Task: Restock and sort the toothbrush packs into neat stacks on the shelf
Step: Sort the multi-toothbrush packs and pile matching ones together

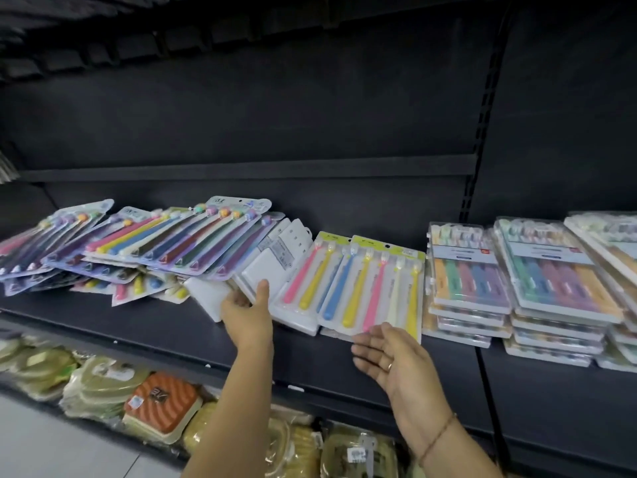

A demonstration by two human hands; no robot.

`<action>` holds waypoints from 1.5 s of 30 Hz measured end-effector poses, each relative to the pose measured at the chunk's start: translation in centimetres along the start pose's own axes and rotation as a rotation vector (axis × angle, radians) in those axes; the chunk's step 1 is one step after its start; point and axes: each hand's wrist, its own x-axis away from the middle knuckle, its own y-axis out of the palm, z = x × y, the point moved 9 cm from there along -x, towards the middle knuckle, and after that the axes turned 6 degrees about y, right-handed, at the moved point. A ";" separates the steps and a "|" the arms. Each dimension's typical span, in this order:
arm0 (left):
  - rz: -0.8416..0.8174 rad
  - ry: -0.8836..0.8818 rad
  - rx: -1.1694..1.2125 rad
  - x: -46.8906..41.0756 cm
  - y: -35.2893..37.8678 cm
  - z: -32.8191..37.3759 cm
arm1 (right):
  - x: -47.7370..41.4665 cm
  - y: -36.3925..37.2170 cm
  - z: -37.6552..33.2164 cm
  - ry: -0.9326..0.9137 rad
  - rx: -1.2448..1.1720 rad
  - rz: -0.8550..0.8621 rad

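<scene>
A white pack (270,267) is being pinched by the left hand (246,315), likely to steady the leaning row. The right hand (389,360) is being held just below a yellow-topped pack (375,288), fingers (374,339) released.

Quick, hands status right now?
Left hand: grips the white pack by its lower edge.
Right hand: open, palm up, holding nothing.

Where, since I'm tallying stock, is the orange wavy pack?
Head view, lower left: the orange pack sits among pale green packs, one level beneath the toothbrush shelf, below-left of the left hand.
</scene>
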 end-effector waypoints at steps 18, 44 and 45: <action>-0.375 0.835 -0.432 3.9 5.4 7.1 | -6.8 13.2 -2.7 0.276 0.216 -0.357; -0.714 -0.079 0.225 16.8 18.2 6.9 | 5.3 -11.4 -18.0 -0.433 0.259 0.379; -0.737 -0.056 0.162 17.0 18.8 7.0 | 5.5 -12.3 -18.2 -0.423 0.250 0.400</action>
